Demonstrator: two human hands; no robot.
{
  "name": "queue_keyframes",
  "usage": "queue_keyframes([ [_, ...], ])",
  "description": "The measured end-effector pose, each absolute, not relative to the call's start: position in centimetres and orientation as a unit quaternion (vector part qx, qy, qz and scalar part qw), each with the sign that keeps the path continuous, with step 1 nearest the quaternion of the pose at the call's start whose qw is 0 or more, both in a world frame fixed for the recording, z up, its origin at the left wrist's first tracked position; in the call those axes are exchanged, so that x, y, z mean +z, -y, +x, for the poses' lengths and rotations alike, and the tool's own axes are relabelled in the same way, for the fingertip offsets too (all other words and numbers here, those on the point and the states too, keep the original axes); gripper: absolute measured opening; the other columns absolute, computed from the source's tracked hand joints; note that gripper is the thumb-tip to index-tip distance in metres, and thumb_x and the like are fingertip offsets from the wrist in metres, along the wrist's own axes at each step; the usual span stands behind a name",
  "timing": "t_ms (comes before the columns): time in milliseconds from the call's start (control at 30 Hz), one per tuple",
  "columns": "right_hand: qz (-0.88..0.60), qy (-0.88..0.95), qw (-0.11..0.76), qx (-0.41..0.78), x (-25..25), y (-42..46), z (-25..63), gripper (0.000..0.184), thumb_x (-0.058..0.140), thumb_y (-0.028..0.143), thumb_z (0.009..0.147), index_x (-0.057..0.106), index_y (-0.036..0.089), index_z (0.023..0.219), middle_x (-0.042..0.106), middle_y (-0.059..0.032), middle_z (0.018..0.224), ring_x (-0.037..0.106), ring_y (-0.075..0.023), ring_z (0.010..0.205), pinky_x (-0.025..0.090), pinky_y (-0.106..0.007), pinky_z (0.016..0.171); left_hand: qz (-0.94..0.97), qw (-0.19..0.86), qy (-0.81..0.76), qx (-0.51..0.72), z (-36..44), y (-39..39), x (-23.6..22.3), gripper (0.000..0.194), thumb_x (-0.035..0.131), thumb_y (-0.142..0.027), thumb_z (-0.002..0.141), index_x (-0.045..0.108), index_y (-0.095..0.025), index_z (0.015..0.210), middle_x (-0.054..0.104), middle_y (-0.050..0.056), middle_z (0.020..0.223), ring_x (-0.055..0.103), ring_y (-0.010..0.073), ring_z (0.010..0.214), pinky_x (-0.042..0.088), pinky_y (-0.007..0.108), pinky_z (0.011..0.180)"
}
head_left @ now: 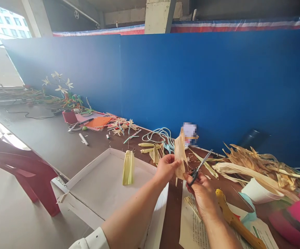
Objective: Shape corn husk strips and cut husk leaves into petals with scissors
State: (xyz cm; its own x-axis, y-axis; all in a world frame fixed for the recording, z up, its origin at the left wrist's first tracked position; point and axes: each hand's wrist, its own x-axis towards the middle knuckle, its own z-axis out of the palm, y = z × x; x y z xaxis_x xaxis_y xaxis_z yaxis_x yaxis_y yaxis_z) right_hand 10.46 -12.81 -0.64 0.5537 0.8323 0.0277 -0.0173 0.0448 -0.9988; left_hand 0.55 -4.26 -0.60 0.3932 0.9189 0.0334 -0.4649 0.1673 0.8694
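My left hand (167, 169) pinches a pale, dry corn husk (180, 152) that stands upright above the table. Close beside it, my right hand (200, 188) grips a pair of scissors (200, 166) with black handles, its blades pointing up and to the right. The right fingertips are near the husk's lower end; whether they touch it I cannot tell. A greenish husk piece (128, 167) lies on a shallow white box lid (87, 204) to the left. Under my right forearm are husk scraps on a printed sheet (191, 228).
A heap of dried husks (259, 162) and a white cup (260, 192) sit at right, near a yellow-handled tool (235, 219). Blue cord (162, 133), husk flowers (121, 126) and orange paper (99, 121) lie along the blue partition (204, 79). A red chair (28, 169) stands at left.
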Motion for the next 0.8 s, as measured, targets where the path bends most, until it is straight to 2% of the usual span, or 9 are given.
queue_keyframes([
  [200,-0.588,0.277,0.665,0.368,-0.92,12.74,11.19,0.037,0.079,0.04,0.059,0.057,0.022,0.083,0.054,0.0077,0.057,0.046,-0.0077,0.049,0.037,-0.02,0.046,0.486,0.763,-0.249,0.347,-0.03,4.5,-0.62,0.046,0.081,-0.048,0.049,0.063,-0.011,0.07,0.06,0.002,0.066,0.053,0.0092,0.056,0.043,0.023,0.054],
  [367,-0.601,0.306,0.643,0.362,-0.82,12.87,11.06,0.035,0.078,0.037,0.061,0.058,0.024,0.086,0.056,0.0068,0.06,0.047,-0.0092,0.051,0.038,-0.021,0.048,0.461,0.759,-0.266,0.375,-0.03,4.34,-0.62,0.047,0.084,-0.046,0.043,0.057,-0.011,0.061,0.054,0.0,0.057,0.047,0.0057,0.048,0.037,0.021,0.049],
  [533,-0.625,0.341,0.626,0.319,-0.64,12.9,10.88,0.034,0.077,0.039,0.059,0.059,0.025,0.084,0.059,0.0037,0.06,0.05,-0.0135,0.05,0.04,-0.026,0.048,0.45,0.738,-0.298,0.404,0.13,4.58,-0.25,0.045,0.083,-0.045,0.044,0.053,-0.013,0.057,0.054,-0.001,0.054,0.045,0.0053,0.045,0.033,0.021,0.047],
  [800,-0.612,0.342,0.63,0.332,-0.86,12.72,10.78,0.034,0.074,0.045,0.062,0.056,0.025,0.083,0.055,0.0052,0.056,0.049,-0.0124,0.047,0.037,-0.026,0.045,0.409,0.796,-0.251,0.368,-0.14,4.55,-0.38,0.046,0.083,-0.044,0.045,0.06,-0.011,0.066,0.058,0.002,0.063,0.05,0.0067,0.052,0.035,0.021,0.05],
])
